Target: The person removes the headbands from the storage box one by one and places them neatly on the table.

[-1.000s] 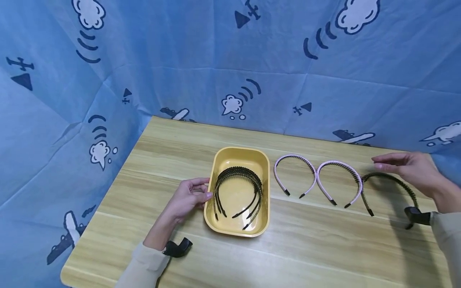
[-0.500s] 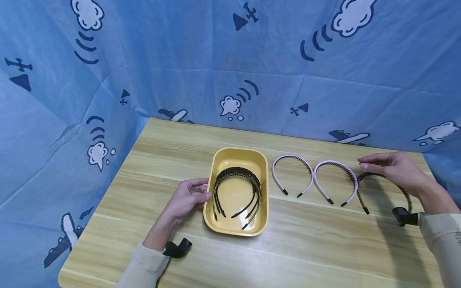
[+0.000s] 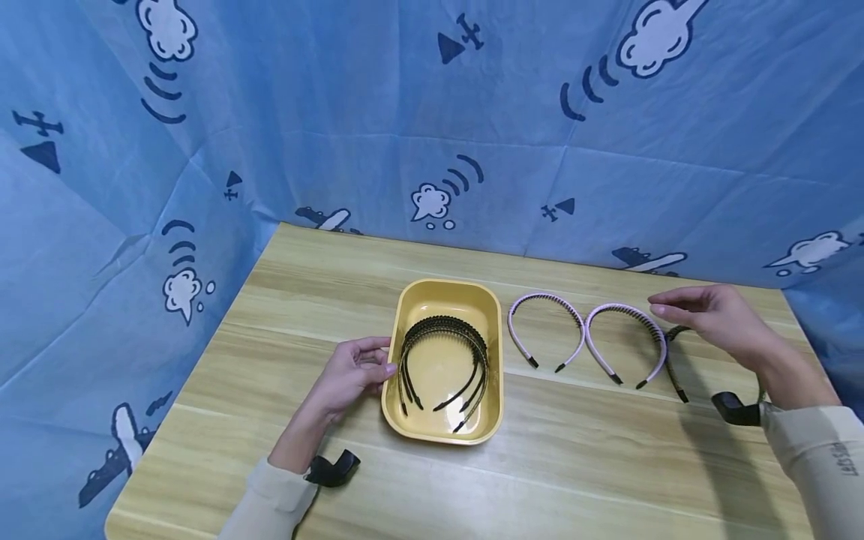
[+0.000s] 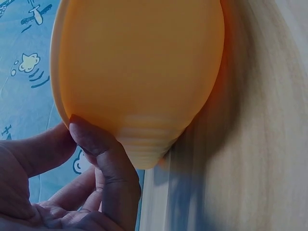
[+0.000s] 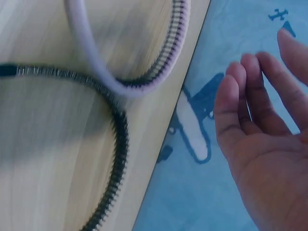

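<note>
Head view, left hand: the left hand (image 3: 354, 375) pinches the near-left side of the yellow bin (image 3: 448, 295), thumb at the rim; the left wrist view agrees.
Right hand: the right hand (image 3: 718, 319) holds nothing; its fingers bend loosely, thumb apart, above the row of headbands and touching none.
Yellow bin: it sits on the bench (image 3: 574, 457). One-sided hold is a likely weakness: a tug or a lift from there could drag or tip it and slide the contents.
Black headbands: several black headbands (image 3: 445, 321) lie nested inside the bin, legs toward the person. Their toothed arches overlap, so they could hook together if one were pulled.
Dark headband: the dark headband (image 5: 121, 139) lies on the bench beneath the right hand, partly hidden in the head view. A careless dip of the wrist might knock it.
Pink headbands: the left pink headband (image 3: 545, 295) and the right pink headband (image 3: 624, 307) touch side by side; the right one also meets the dark headband. Lifting either end piece carelessly could snag teeth and shift its neighbour.
Cloth: blue printed cloth (image 3: 499, 112) hangs behind the bench.
</note>
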Demonstrator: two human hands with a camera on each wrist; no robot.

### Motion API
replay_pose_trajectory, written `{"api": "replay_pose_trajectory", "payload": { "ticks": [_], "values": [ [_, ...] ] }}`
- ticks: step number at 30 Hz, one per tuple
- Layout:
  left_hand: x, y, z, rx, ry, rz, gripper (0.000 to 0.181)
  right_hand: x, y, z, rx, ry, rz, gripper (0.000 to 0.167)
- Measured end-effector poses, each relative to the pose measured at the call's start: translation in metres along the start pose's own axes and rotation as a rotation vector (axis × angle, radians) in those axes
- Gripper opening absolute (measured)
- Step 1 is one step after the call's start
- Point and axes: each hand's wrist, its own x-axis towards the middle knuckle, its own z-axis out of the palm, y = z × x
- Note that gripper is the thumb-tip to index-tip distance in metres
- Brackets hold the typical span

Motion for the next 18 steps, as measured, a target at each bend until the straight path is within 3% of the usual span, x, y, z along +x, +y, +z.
{"api": "replay_pose_trajectory", "payload": {
  "ticks": [7, 18],
  "values": [
    [0.001, 0.0, 0.001, 0.003, -0.004, 0.005, 0.059, -0.001, -0.008, 0.011, 0.025, 0.065, -0.02, 0.052],
    [-0.001, 0.0, 0.0, 0.007, -0.004, -0.009, 0.059, -0.002, -0.034, 0.026, 0.076, 0.028, -0.031, 0.052]
  ]
}}
